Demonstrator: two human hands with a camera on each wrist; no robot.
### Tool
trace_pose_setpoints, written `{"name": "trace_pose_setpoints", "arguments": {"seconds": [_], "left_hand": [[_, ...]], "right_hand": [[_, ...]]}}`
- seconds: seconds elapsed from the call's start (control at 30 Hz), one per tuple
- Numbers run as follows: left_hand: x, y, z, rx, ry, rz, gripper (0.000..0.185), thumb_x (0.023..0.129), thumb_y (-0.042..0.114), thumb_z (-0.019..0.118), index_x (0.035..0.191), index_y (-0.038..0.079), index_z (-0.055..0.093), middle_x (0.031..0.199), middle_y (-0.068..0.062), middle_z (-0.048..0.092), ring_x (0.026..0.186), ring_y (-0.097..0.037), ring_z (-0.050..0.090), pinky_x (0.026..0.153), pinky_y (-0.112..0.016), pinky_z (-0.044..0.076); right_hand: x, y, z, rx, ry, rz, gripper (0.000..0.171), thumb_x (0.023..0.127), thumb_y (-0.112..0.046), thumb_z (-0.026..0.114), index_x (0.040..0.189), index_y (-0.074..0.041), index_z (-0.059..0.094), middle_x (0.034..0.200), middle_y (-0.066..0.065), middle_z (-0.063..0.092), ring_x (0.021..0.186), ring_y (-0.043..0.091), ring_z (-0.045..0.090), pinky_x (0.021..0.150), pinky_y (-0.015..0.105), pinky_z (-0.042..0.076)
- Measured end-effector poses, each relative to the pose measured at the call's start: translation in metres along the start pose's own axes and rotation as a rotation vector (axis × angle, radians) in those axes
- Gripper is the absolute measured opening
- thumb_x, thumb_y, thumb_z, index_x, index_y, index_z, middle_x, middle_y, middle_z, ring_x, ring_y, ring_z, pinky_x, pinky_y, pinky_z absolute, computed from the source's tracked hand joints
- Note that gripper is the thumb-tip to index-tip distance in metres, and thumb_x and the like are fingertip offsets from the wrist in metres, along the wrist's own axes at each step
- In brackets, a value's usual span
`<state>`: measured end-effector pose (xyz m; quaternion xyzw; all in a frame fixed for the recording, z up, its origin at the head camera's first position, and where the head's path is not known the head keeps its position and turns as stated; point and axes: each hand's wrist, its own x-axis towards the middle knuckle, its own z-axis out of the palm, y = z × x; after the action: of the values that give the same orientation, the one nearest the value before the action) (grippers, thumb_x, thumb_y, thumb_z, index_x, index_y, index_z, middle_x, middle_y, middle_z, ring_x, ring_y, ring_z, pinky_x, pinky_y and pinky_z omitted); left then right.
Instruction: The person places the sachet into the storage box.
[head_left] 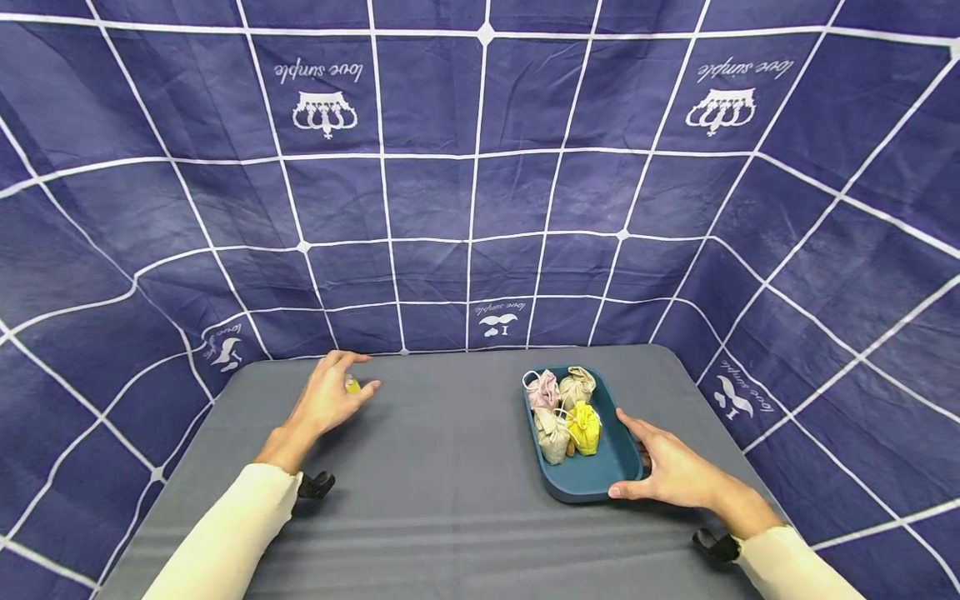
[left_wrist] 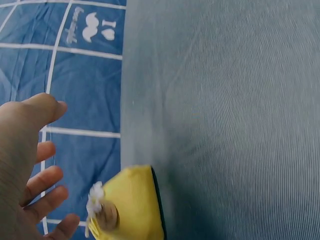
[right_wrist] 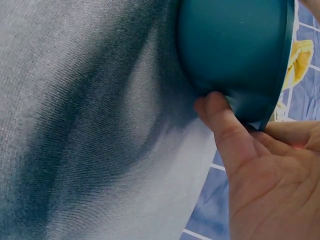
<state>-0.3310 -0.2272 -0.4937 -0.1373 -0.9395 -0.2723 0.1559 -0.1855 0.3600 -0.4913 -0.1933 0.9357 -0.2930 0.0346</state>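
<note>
A dark teal tray (head_left: pixel 592 487) on the grey table (head_left: pixel 450 517) holds several small drawstring pouches: a pink one (head_left: pixel 542 388), a yellow one (head_left: pixel 584 427) and two beige ones. My right hand (head_left: pixel 639 467) grips the tray's near right corner. In the right wrist view its thumb (right_wrist: pixel 220 125) presses the tray's outer wall (right_wrist: pixel 230 45). My left hand (head_left: pixel 362 372) is spread around a small yellow pouch (head_left: pixel 351 384) at the table's far left. In the left wrist view its fingers (left_wrist: pixel 45 180) stand a little apart from that yellow pouch (left_wrist: pixel 132 202), which lies at the table's edge.
A blue cloth backdrop (head_left: pixel 480 183) with a white grid hangs close behind and on both sides of the table. The grey table stretches bare between the two hands and toward the near edge.
</note>
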Motion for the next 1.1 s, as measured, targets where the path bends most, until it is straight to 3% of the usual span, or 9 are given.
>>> {"name": "trace_pose_setpoints", "arguments": {"seconds": [0.2, 0.47, 0.63, 0.8, 0.9, 1.0, 1.1], "left_hand": [[-0.001, -0.017, -0.010, 0.001, 0.026, -0.058, 0.056, 0.100, 0.032, 0.089, 0.147, 0.005, 0.074, 0.153, -0.030, 0.064, 0.147, -0.058, 0.058, 0.117, -0.080, 0.049], [-0.004, -0.043, -0.017, -0.018, -0.051, -0.135, 0.066, 0.101, 0.037, 0.087, 0.154, 0.003, 0.068, 0.158, -0.038, 0.058, 0.149, -0.061, 0.055, 0.122, -0.077, 0.047], [-0.007, -0.057, -0.018, -0.027, -0.092, -0.168, 0.074, 0.101, 0.042, 0.086, 0.158, -0.001, 0.063, 0.150, -0.040, 0.064, 0.140, -0.056, 0.061, 0.114, -0.073, 0.051], [-0.006, -0.058, -0.018, -0.070, -0.151, -0.218, 0.084, 0.103, 0.044, 0.085, 0.165, -0.003, 0.055, 0.146, -0.040, 0.068, 0.126, -0.050, 0.078, 0.105, -0.062, 0.060], [-0.006, -0.055, -0.017, -0.101, -0.167, -0.241, 0.089, 0.103, 0.044, 0.087, 0.169, -0.004, 0.051, 0.156, -0.038, 0.067, 0.128, -0.050, 0.079, 0.104, -0.060, 0.062], [-0.007, -0.054, -0.018, -0.109, -0.168, -0.235, 0.091, 0.101, 0.043, 0.089, 0.169, -0.005, 0.051, 0.159, -0.035, 0.066, 0.129, -0.050, 0.078, 0.105, -0.058, 0.062], [-0.008, -0.054, -0.020, -0.112, -0.172, -0.197, 0.092, 0.097, 0.039, 0.093, 0.166, -0.007, 0.054, 0.152, -0.036, 0.070, 0.124, -0.048, 0.079, 0.101, -0.050, 0.063]], "right_hand": [[0.000, -0.001, 0.000, 0.029, 0.002, 0.007, 0.133, 0.083, -0.047, 0.107, 0.174, 0.015, 0.033, 0.162, 0.040, 0.058, 0.124, 0.034, 0.081, 0.097, 0.027, 0.069], [-0.001, -0.002, 0.000, 0.005, 0.005, 0.009, 0.132, 0.083, -0.048, 0.107, 0.174, 0.015, 0.034, 0.160, 0.039, 0.060, 0.120, 0.029, 0.082, 0.096, 0.026, 0.069], [0.001, -0.004, 0.001, 0.008, 0.001, 0.003, 0.132, 0.083, -0.048, 0.107, 0.173, 0.016, 0.034, 0.160, 0.040, 0.060, 0.121, 0.032, 0.083, 0.097, 0.026, 0.068], [0.002, -0.004, 0.001, 0.016, -0.001, -0.002, 0.133, 0.082, -0.047, 0.107, 0.173, 0.017, 0.034, 0.160, 0.041, 0.059, 0.122, 0.034, 0.083, 0.097, 0.028, 0.069], [0.002, -0.005, 0.000, 0.006, -0.005, 0.002, 0.133, 0.082, -0.048, 0.107, 0.173, 0.015, 0.034, 0.160, 0.041, 0.060, 0.122, 0.034, 0.083, 0.097, 0.029, 0.069], [0.002, -0.004, -0.001, 0.001, -0.007, 0.002, 0.133, 0.082, -0.049, 0.107, 0.173, 0.015, 0.035, 0.160, 0.039, 0.061, 0.123, 0.033, 0.082, 0.097, 0.028, 0.069], [0.003, -0.003, -0.001, 0.012, -0.012, 0.004, 0.133, 0.082, -0.048, 0.107, 0.174, 0.015, 0.034, 0.160, 0.039, 0.061, 0.123, 0.032, 0.083, 0.096, 0.029, 0.070]]}}
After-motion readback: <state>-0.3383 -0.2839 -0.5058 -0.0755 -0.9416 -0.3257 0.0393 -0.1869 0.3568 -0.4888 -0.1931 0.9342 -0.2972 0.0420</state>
